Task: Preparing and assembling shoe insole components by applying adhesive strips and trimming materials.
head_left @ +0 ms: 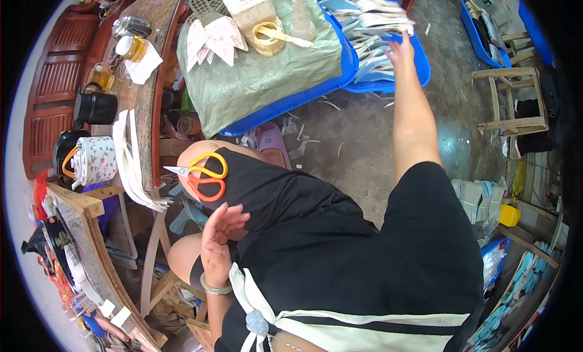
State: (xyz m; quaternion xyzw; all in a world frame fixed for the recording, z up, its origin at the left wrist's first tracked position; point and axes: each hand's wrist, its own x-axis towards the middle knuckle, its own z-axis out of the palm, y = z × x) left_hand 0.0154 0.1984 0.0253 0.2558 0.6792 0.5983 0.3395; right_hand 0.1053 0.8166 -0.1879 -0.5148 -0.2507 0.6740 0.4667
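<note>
- Right hand (399,51), blurred, seems released beside the strips (371,41) in the bin (420,64); contact I cannot tell.
- Left hand (222,233) is loose, empty.
- Scissors (192,170) on leg (276,185) may fall, if it moves.

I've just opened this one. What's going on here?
A seated person's right hand reaches out to a pile of flat, light-blue and white strip-like pieces in a blue plastic tub; blur hides whether it grips any. The left hand is raised with nothing visible in it. Scissors with yellow and orange handles lie on the person's left leg, and long white strips hang over the brown table's edge.
</note>
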